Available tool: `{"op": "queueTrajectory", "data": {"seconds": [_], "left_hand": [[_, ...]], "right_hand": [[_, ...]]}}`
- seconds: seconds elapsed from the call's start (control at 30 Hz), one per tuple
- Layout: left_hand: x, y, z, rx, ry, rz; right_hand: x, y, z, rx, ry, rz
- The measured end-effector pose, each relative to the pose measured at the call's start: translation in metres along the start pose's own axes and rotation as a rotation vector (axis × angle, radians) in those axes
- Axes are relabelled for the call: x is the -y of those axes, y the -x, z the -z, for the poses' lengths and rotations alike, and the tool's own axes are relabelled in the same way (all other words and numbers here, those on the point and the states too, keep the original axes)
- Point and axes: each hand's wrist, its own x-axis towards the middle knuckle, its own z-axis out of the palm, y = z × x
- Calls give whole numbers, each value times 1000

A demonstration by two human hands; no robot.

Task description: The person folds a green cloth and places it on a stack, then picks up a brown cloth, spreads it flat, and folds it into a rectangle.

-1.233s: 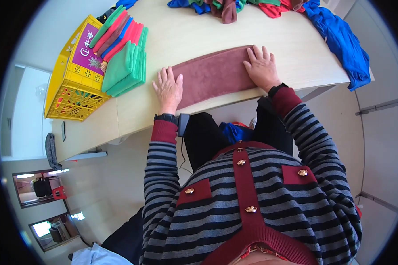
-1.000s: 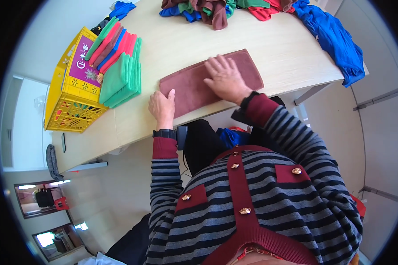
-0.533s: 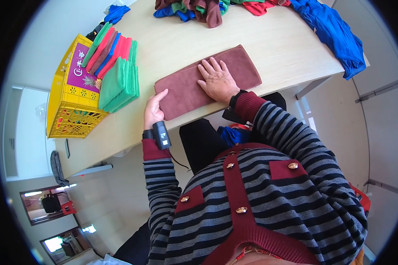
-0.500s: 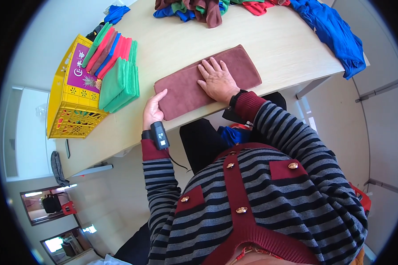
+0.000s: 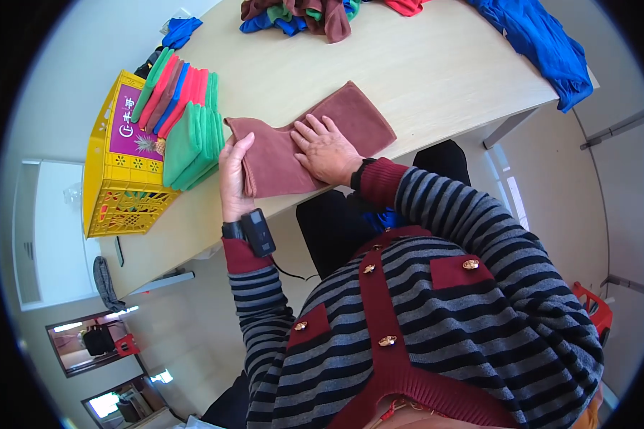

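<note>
A brown towel (image 5: 361, 118), folded into a long strip, lies along the near edge of the table. My left hand (image 5: 233, 179) has its left end between the thumb on top and the fingers behind. That end is raised off the table and bends up at a crease near the middle. On the strip beside this crease rests my right hand (image 5: 328, 151), palm down with fingers stretched out. Just left of my left hand stand several folded green towels (image 5: 193, 146), with a row of folded red, brown, blue and green towels (image 5: 182, 86) behind them.
A yellow plastic crate (image 5: 125, 207) with a purple label stands at the table's left end. Loose crumpled cloths (image 5: 300, 18) lie at the far side, and a blue cloth (image 5: 544, 50) hangs over the right edge. A dark flat object (image 5: 119, 252) lies near the left corner.
My left hand has lifted the left end of the brown towel, which lay flat before. The towel and my right hand have shifted slightly left.
</note>
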Motion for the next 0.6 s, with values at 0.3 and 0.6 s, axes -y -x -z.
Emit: {"op": "queueTrajectory", "data": {"seconds": [0.3, 0.6], "left_hand": [[4, -40, -52, 51, -188, -11], [101, -93, -126, 44, -1048, -65]], "right_hand": [[-5, 77, 14, -56, -130, 136], [-9, 87, 23, 52, -115, 209]]}}
